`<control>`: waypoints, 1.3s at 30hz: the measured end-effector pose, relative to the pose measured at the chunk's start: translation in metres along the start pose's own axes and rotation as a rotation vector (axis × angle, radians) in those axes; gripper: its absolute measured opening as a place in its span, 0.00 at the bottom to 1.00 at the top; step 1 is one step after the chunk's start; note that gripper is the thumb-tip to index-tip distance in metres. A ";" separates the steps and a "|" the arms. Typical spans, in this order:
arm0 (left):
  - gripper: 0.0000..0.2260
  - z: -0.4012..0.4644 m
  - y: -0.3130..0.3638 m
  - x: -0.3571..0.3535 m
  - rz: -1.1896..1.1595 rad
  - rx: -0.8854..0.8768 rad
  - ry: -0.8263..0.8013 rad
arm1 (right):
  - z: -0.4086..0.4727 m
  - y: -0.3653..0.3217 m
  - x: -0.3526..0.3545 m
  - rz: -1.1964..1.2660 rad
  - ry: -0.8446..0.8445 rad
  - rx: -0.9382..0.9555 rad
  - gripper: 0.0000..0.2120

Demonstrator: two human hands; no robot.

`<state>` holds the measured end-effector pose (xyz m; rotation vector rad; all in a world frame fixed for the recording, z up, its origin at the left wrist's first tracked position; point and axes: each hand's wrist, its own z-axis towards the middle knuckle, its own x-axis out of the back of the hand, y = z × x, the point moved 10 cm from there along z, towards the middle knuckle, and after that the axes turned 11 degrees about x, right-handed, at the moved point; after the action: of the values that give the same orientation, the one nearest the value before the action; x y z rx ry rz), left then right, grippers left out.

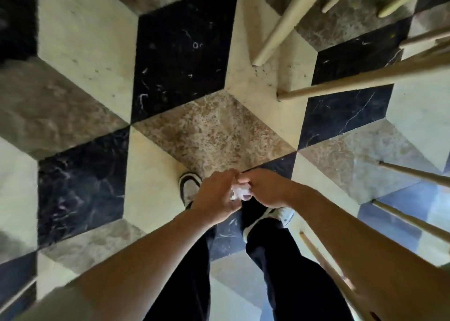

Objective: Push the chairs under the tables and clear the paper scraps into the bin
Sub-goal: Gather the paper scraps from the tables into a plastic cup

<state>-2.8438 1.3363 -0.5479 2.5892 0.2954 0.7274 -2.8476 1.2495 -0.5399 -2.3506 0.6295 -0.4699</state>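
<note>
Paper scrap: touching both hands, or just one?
Touching both. The head view shows the paper scrap pinched between left hand and right hand, fingers closed around it.

No words, numbers, labels or signs to read anywhere here. Nothing written on the crumpled paper scrap (239, 192), on the floor tiles (214, 130), on the shoes (189, 186) or on the wooden chair legs (280, 28).
</note>
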 end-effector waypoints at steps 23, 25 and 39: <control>0.21 -0.183 0.148 0.431 -0.323 -0.222 0.362 | -0.140 -0.451 0.247 -0.596 0.081 0.112 0.18; 0.19 -0.162 0.192 0.474 -0.292 -0.287 0.379 | -0.146 -0.453 0.307 -0.582 0.185 0.070 0.18; 0.25 0.094 0.410 0.702 0.087 -0.327 0.290 | -0.217 -0.317 0.755 0.154 1.268 -0.077 0.13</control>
<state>-2.1688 1.1603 -0.1195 2.1991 0.1360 1.0876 -2.2328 0.9410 -0.0457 -1.7969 1.3489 -1.8982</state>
